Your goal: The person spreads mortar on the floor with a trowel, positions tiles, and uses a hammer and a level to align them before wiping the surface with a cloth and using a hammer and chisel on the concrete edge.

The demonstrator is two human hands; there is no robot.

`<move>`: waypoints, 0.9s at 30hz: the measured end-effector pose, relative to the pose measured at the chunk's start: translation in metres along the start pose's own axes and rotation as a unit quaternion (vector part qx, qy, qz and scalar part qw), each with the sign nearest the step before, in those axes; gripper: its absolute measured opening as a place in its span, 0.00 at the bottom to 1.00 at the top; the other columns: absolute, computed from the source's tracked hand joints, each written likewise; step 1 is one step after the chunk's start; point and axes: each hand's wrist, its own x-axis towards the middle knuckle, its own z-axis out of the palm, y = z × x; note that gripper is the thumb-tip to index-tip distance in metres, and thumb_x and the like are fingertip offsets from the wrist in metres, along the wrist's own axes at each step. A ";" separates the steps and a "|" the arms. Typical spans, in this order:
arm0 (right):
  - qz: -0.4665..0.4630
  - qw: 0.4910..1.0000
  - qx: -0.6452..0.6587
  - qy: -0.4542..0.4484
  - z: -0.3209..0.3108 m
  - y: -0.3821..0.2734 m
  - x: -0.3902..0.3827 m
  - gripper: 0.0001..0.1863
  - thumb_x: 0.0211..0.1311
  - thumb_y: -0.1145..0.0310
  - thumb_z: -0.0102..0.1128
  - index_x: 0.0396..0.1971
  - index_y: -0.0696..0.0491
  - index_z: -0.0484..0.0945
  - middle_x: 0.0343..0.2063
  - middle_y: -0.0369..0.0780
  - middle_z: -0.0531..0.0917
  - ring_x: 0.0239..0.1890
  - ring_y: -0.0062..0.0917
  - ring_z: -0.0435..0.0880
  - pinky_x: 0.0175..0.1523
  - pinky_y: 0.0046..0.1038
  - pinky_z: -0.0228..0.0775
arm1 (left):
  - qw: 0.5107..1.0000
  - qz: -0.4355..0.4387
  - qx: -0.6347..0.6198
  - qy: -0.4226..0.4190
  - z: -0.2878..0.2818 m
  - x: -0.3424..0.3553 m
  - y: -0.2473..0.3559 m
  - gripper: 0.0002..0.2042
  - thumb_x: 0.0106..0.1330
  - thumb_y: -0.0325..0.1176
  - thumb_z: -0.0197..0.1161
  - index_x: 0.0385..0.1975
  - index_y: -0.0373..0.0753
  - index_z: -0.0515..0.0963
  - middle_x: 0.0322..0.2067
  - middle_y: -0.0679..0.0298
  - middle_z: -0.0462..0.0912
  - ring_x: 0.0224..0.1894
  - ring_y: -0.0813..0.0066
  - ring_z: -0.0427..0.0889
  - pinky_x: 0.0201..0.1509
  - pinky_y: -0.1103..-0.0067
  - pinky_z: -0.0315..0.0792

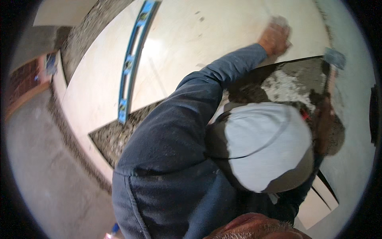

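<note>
Although motion blur softens its outline, the left hand shows palm down over a large, pale cream tile, its fingers open and loosely bent, dusted whitish toward the tips and gripping nothing that can be seen. They appear to be in contact with the tile, though the blur hides exactly how much of the palm bears on it. The tile lies beneath the fingers and spreads broadly toward 9 o'clock from them, with its near edge just beside the wrist at 6 o'clock. Past that edge, from 4 to 6 o'clock, rough grey mortar lies exposed, and a small grey block sits by the tile's corner between 3 and 4 o'clock. Well apart from the hand, between 8 and 9 o'clock, a blue spirit level rests on the tile, its lower end at the tile's edge. Toward 5 o'clock, what seems to be the right hand is dark and smeared near the mortar; whether its fingers are spread or closed on something cannot be told. A dark blue sleeve leads from the left wrist toward 7 o'clock.
</note>
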 end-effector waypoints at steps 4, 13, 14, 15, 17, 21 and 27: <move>0.004 1.000 0.029 -0.005 -0.011 0.031 -0.007 0.29 0.71 0.46 0.48 0.60 0.54 0.69 0.40 0.41 0.79 0.37 0.26 0.78 0.41 0.31 0.70 | 0.982 0.161 0.044 -0.092 -0.098 -0.126 0.026 0.23 0.69 0.42 0.50 0.64 0.50 0.66 0.68 0.56 0.60 0.70 0.58 0.60 0.75 0.55 0.45; -0.014 0.998 0.000 0.057 -0.047 0.108 -0.014 0.29 0.71 0.47 0.49 0.62 0.54 0.70 0.43 0.39 0.78 0.35 0.21 0.76 0.38 0.26 0.68 | 0.790 -0.471 0.370 -0.129 -0.304 -0.397 -0.130 0.36 0.64 0.49 0.64 0.68 0.38 0.60 0.67 0.44 0.62 0.71 0.47 0.55 0.71 0.54 0.51; -0.012 0.998 0.004 0.056 -0.047 0.114 -0.013 0.29 0.72 0.47 0.49 0.62 0.54 0.70 0.44 0.39 0.78 0.34 0.21 0.76 0.37 0.25 0.68 | 0.804 -0.470 0.347 -0.108 -0.320 -0.420 -0.150 0.42 0.60 0.55 0.66 0.66 0.32 0.60 0.62 0.41 0.66 0.66 0.46 0.62 0.63 0.56 0.64; -0.008 0.999 0.013 0.049 -0.051 0.117 -0.014 0.29 0.72 0.48 0.49 0.62 0.54 0.70 0.44 0.38 0.78 0.34 0.20 0.76 0.37 0.25 0.68 | 0.830 -0.542 0.126 -0.028 -0.336 -0.438 -0.175 0.44 0.59 0.55 0.67 0.66 0.28 0.59 0.53 0.43 0.72 0.57 0.49 0.71 0.54 0.61 0.71; 0.032 0.995 0.089 0.015 -0.050 0.098 -0.032 0.31 0.71 0.47 0.50 0.62 0.55 0.70 0.42 0.38 0.79 0.33 0.20 0.75 0.38 0.24 0.67 | 0.824 -0.528 0.197 -0.062 -0.339 -0.404 -0.165 0.38 0.57 0.51 0.71 0.60 0.29 0.67 0.44 0.47 0.76 0.47 0.51 0.76 0.51 0.61 0.72; 0.080 0.979 0.188 0.003 -0.055 0.077 -0.065 0.31 0.70 0.47 0.51 0.60 0.57 0.71 0.43 0.38 0.78 0.45 0.25 0.76 0.52 0.27 0.66 | 0.857 -0.503 0.112 -0.025 -0.345 -0.390 -0.174 0.31 0.61 0.54 0.66 0.51 0.30 0.73 0.41 0.50 0.76 0.43 0.57 0.76 0.48 0.68 0.72; 0.076 0.979 0.185 0.038 -0.066 0.101 -0.075 0.27 0.71 0.48 0.51 0.54 0.58 0.75 0.47 0.40 0.79 0.49 0.26 0.76 0.56 0.28 0.65 | 0.793 -0.556 -0.247 0.032 -0.347 -0.319 -0.141 0.32 0.68 0.60 0.54 0.46 0.27 0.76 0.35 0.57 0.79 0.37 0.69 0.79 0.43 0.72 0.75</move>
